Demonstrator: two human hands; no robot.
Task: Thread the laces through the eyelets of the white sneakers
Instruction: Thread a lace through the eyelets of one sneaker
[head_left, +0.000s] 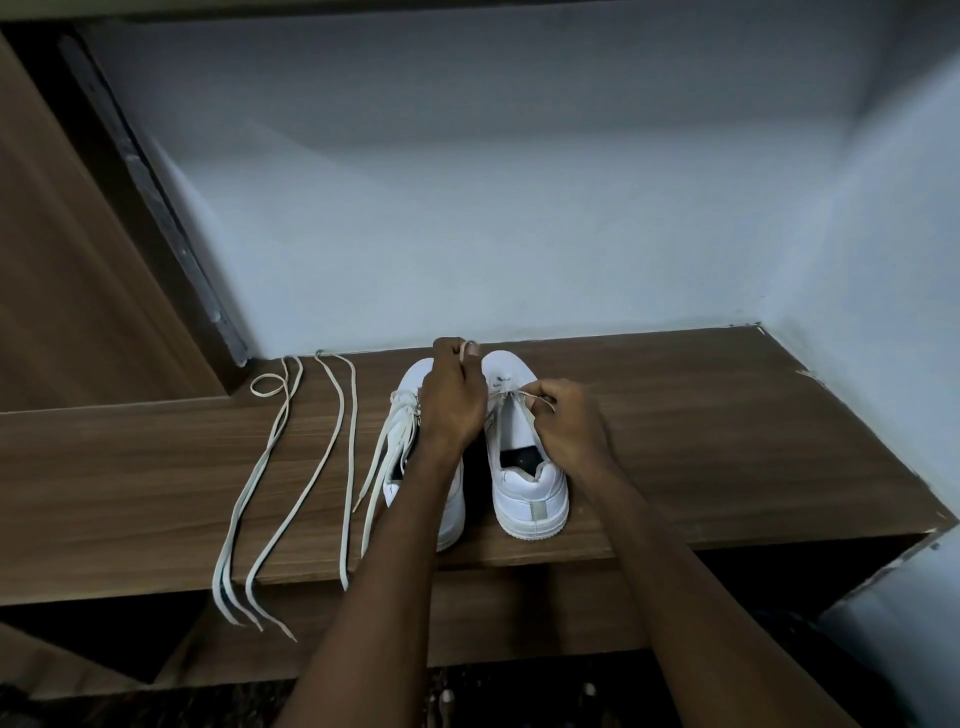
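Note:
Two white sneakers stand side by side on the wooden shelf (701, 431), heels toward me. The left sneaker (402, 410) has laces in its eyelets, and their ends trail down toward the shelf's front edge. My left hand (452, 400) is raised between the shoes and pinches a lace end up near the toes. My right hand (569, 421) pinches the other end of that lace (524, 399) at the eyelets of the right sneaker (527, 488). My left forearm hides part of the left sneaker.
Two loose laces (291, 467) lie lengthwise on the shelf to the left, their ends hanging over the front edge. A white wall rises behind and to the right. A wooden panel (67, 291) stands at the left.

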